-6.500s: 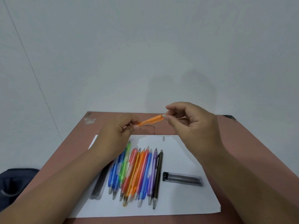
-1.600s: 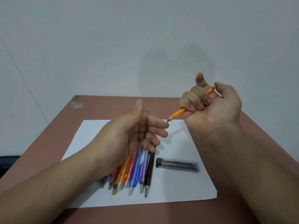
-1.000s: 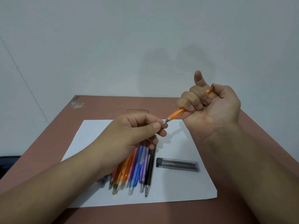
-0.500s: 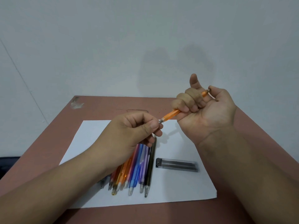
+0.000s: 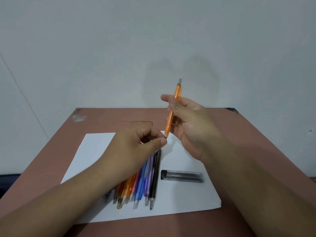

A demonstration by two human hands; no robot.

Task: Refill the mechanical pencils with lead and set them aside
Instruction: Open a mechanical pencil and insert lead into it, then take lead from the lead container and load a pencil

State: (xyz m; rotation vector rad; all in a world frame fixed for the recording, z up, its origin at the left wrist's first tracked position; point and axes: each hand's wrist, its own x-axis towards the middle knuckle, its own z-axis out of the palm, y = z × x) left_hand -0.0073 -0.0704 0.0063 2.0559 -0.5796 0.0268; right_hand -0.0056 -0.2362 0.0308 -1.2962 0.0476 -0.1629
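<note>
Left hand [image 5: 136, 147]: thumb & forefinger pinch the tip of a translucent orange plastic mechanical pencil [image 5: 171, 113], held near-upright above the table. Right hand [image 5: 191, 124]: fingers loosely extended behind the barrel, grip unclear. Below, a row of coloured pencils [image 5: 143, 182] lies on white paper sheet [image 5: 95, 151], beside a clear lead case [image 5: 182, 176], on brown table [image 5: 248, 134].

- orange pencil [image 5: 171, 115]: translucent plastic barrel, glossy; small metal-looking tip and end cap
- row of pencils [image 5: 145, 178]: translucent coloured plastic, shiny, clear or silvery tips
- lead case [image 5: 182, 176]: clear glossy plastic, dark cap
- paper sheet [image 5: 95, 151]: white, matt, smooth
- bench [image 5: 248, 134]: reddish-brown, matt, scuffed pale patch at far left corner
- wall [image 5: 153, 40]: matt, painted, smooth
</note>
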